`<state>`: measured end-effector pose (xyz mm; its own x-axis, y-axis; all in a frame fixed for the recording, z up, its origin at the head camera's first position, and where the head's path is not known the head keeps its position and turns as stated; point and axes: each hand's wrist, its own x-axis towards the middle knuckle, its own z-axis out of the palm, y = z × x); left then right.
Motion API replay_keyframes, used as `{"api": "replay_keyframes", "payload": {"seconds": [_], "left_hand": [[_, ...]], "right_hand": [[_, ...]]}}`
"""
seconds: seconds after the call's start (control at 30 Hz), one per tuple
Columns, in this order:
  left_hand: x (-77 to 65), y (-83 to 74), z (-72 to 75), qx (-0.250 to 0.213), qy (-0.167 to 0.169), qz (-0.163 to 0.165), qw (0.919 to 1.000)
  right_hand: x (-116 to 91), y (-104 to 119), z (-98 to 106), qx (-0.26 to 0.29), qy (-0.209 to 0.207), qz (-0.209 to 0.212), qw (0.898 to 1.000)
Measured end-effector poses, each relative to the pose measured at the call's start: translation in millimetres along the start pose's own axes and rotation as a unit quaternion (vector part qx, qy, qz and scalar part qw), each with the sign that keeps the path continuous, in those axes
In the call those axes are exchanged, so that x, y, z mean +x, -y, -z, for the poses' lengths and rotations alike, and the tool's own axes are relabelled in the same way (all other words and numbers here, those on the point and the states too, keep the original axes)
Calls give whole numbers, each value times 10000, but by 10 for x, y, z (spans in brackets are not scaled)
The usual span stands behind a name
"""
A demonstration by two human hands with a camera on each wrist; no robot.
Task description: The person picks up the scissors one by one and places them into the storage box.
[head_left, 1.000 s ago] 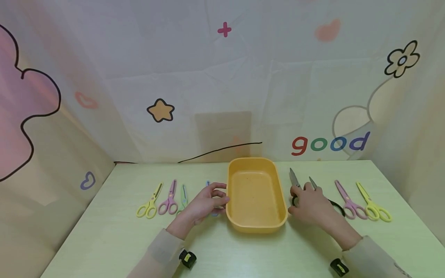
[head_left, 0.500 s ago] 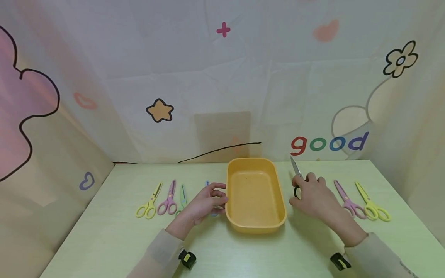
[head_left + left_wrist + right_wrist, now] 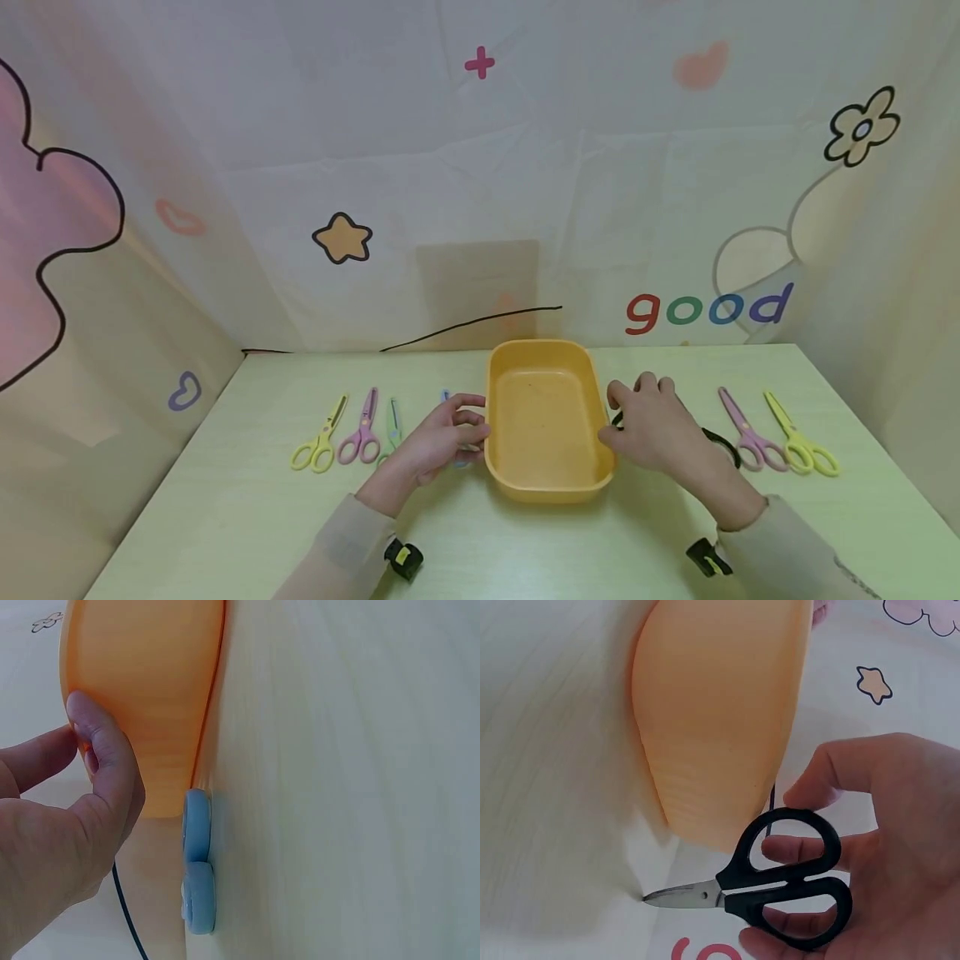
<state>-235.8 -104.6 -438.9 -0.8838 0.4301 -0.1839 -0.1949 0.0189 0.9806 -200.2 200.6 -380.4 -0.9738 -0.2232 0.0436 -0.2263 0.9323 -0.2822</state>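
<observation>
My left hand [image 3: 444, 440] grips the left rim of a yellow plastic tray [image 3: 551, 487], thumb at the top edge and fingers along the outer wall [image 3: 150, 712]. On the other side of the tray, close to its right rim, my right hand [image 3: 648, 425] holds black-handled scissors [image 3: 739, 866]. Its fingers pass through the handle loops, and the short blades [image 3: 682, 895] point down at the tabletop. The head view shows just a bit of that handle. Partly hidden behind the right wrist lies another black handle [image 3: 722, 446].
Left of the tray lie yellow scissors [image 3: 322, 440], pink scissors [image 3: 363, 435], green scissors [image 3: 393, 425] and blue scissors [image 3: 198, 829], the last two partly hidden by my left hand. Pink scissors [image 3: 750, 433] and yellow scissors [image 3: 801, 440] lie right. A printed curtain [image 3: 480, 183] stands behind.
My right hand has lifted the black-handled scissors, turned their blades from pointing away to pointing down, and shifted left to the tray's rim. My left hand stays put.
</observation>
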Motion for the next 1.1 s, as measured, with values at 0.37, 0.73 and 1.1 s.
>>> {"api": "replay_keyframes", "payload": {"seconds": [0.37,0.73,1.1], "left_hand": [[-10,1,8,-6,12,30,10000],[-4,-5,5,9,27,35,10000],[-4,-4,4,-30,58,-4,10000]], "right_hand": [[-11,-76,-26,143,532,-358,9978],[17,-200,-35,67,952,-272,9951],[30,-363,-34,315,945,-157,9949]]}}
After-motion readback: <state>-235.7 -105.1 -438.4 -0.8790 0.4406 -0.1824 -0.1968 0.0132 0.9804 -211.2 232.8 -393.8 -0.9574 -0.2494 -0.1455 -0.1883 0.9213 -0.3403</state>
